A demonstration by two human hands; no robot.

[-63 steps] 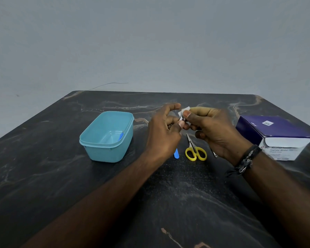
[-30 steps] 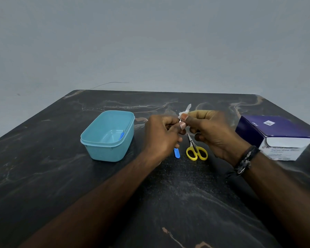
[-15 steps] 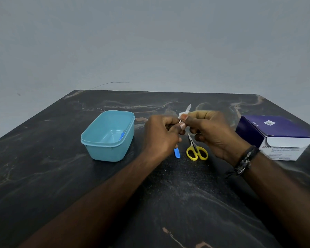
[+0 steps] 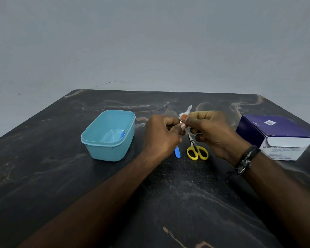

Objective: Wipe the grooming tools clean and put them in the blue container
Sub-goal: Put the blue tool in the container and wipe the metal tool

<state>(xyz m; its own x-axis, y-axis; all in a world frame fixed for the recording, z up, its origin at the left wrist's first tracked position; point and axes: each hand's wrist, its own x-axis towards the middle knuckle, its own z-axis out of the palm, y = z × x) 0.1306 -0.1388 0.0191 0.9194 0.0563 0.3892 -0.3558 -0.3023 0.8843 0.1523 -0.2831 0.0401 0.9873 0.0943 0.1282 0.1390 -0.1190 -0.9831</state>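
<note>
Since 2.1 s ago, the left hand's fingers have been drawn in from a part-extended pose to a tight curl, and a silver tip now sticks up past the white wipe; over the last half second almost nothing has shifted.

Left hand: fingers curled round a blue-handled tool, whose blue end pokes out below the hand, just above the table. The tool's silver tip is seen rising above both hands, tilted up and to the right.

Right hand: thumb and fingers pinched on a small white wipe, which is wrapped around the tool shaft just below the silver tip. A dark beaded bracelet is worn on the right wrist.

Both hands are held together above the table centre, fingertips touching at the wipe.

Blue container: left of the hands, open-topped, standing on the table. One small blue-handled item is lying inside against the right wall; its type can't be made out.

Yellow-handled scissors: flat on the table under and between the hands, blades pointing away, closed as far as can be seen. Not being touched.

Purple and white box: at the right table edge, well apart from the container.
</note>
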